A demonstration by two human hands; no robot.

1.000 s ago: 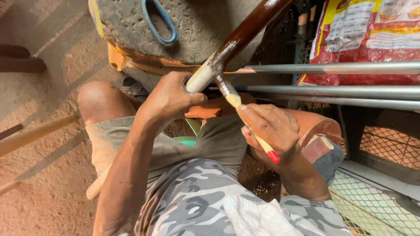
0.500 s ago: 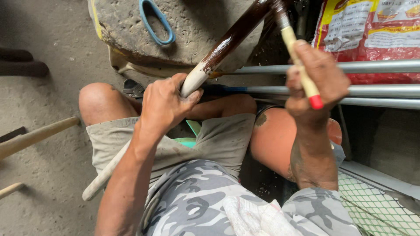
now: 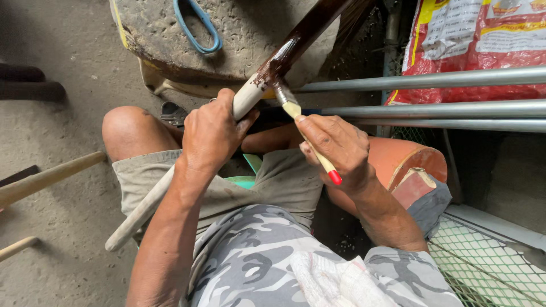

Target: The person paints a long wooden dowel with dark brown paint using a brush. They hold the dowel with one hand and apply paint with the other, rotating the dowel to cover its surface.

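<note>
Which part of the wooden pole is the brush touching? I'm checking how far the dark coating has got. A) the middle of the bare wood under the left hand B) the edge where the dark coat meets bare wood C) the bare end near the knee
B: the brush in the right hand has its bristles at the wooden pole where the glossy dark coat ends, just above the left hand.
</note>
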